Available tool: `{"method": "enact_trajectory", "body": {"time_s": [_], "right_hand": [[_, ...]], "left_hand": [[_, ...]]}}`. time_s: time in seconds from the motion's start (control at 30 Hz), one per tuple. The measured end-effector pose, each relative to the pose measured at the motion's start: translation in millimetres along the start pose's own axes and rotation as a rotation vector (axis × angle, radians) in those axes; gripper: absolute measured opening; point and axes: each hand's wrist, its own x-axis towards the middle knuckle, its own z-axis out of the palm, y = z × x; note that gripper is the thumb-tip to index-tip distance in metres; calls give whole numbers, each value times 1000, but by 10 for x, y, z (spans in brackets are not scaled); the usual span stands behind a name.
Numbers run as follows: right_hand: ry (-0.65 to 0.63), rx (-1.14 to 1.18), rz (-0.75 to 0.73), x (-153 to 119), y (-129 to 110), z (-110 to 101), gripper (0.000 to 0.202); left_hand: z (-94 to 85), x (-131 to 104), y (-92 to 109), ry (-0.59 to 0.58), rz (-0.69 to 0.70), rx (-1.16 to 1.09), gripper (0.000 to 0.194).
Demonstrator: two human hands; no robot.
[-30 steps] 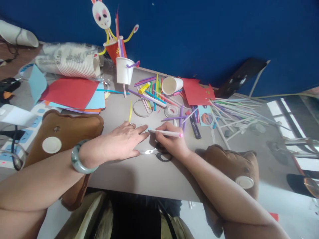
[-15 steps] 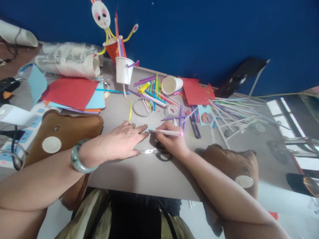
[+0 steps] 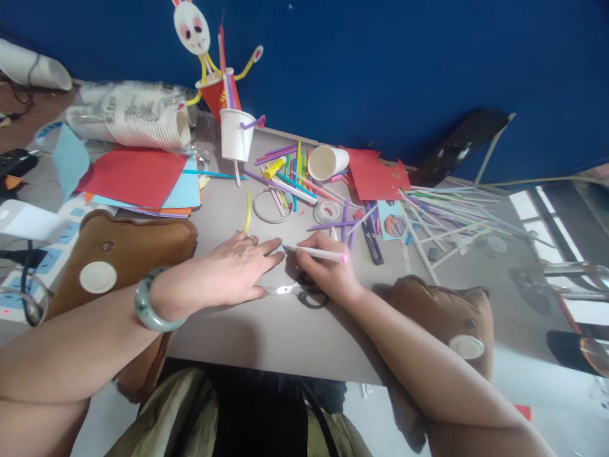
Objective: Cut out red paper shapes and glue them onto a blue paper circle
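My right hand (image 3: 330,266) is closed round a white marker pen (image 3: 323,255) with a pink end, its tip pointing left. The tip meets a small light-blue piece of paper (image 3: 284,247), mostly covered by my fingers. Stretched flat on the table, my left hand (image 3: 238,270) has its fingertips at the left of that paper. Beneath both hands lie scissors (image 3: 311,299), with dark handles by my right wrist and blades reaching toward my left thumb.
Behind my hands are cut straws, a clear tape roll (image 3: 327,211), a paper cup on its side (image 3: 328,163) and red paper (image 3: 378,176). A cup figure (image 3: 236,136) stands at the back. Brown cushions (image 3: 445,317) flank my arms; long straws (image 3: 447,212) lie right.
The pen has shifted very slightly at its tip near the blue paper. Both hands stay in nearly the same place.
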Motion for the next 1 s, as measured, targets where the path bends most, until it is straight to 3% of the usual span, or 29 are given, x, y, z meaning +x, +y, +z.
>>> {"method": "enact_trajectory", "body": {"time_s": [1.0], "right_hand": [[26, -32, -28, 2, -1, -4, 10]], "left_hand": [[-16, 2, 3, -14, -7, -11, 50]]}}
